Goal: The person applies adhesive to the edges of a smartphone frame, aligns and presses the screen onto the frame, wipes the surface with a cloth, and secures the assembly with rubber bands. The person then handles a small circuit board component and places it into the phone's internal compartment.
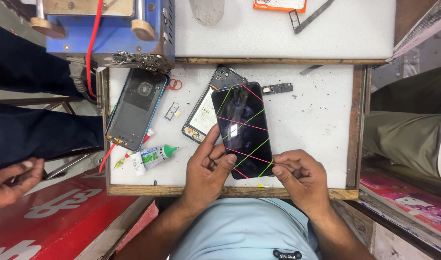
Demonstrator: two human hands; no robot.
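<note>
A black glossy phone screen wrapped crosswise in thin green and pink rubber bands is held tilted over the near middle of the white-topped wooden table, between both hands. The left hand grips its lower left edge, thumb pressed on the glass and fingers behind it, while the right hand pinches the lower right corner where a green band crosses. Just behind the screen, partly hidden by it, lies an opened phone frame with its battery showing, and a small dark circuit strip rests beside its top. Farther left lie a grey phone back cover with a blue rim, a small metal card tray and a white glue tube with a green cap. At the far left edge, another person's hand hangs beside a dark sleeve.
</note>
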